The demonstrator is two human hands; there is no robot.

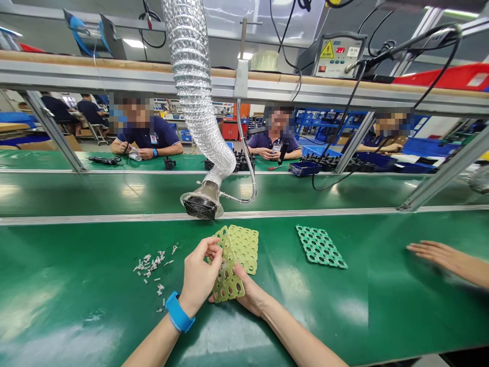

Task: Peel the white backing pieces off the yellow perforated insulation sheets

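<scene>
My right hand (250, 293) grips a yellow-green circuit board panel (233, 283) with rows of round holes, thumb on the near side. The panel stands tilted above the bench. My left hand (200, 275), with a blue wristband, is closed in a pinch against the panel's face; what its fingertips hold is too small to make out. Just behind, a similar yellow-green panel (246, 247) lies flat. Small white pieces (151, 265) are scattered to the left of my left hand. Off to the right lies a green perforated circuit board panel (321, 246).
A fume extraction duct (202, 200) hangs low behind the panels. Another person's hand (439, 255) reaches in over the green bench (305, 326) from the right. A metal ledge (95, 219) crosses behind. Several co-workers sit opposite; an overhead shelf holds a control box (338, 53).
</scene>
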